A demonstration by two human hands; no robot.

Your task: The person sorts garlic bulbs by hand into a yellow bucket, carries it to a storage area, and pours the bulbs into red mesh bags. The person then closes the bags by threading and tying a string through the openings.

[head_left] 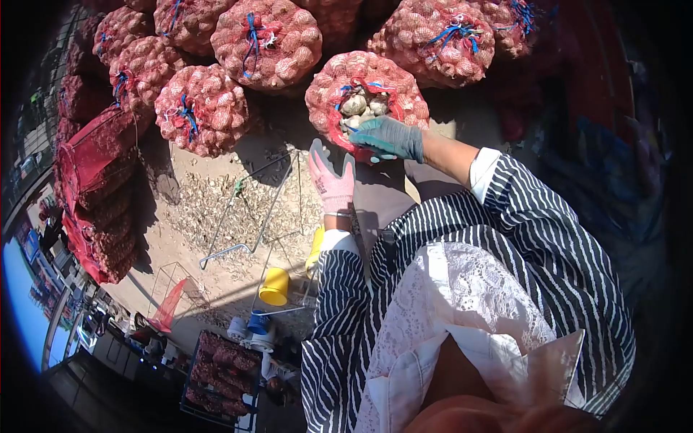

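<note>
A red mesh bag full of garlic stands in front of me, its mouth spread open. Whitish garlic bulbs show inside the opening. My right hand, in a grey-green glove, is at the lower right of the mouth with its fingers bent together. A bit of blue shows at its fingertips, but what the fingers grip is partly hidden. Just below the bag's lower left side, my left hand wears a pink glove with grey fingers. Its thumb and fingers are apart, with nothing visible between them.
Filled mesh bags tied with blue cord stand behind and to the left. A metal wire frame is on ground strewn with dry skins. Beyond are a yellow bucket, a blue bucket and a crate of bags.
</note>
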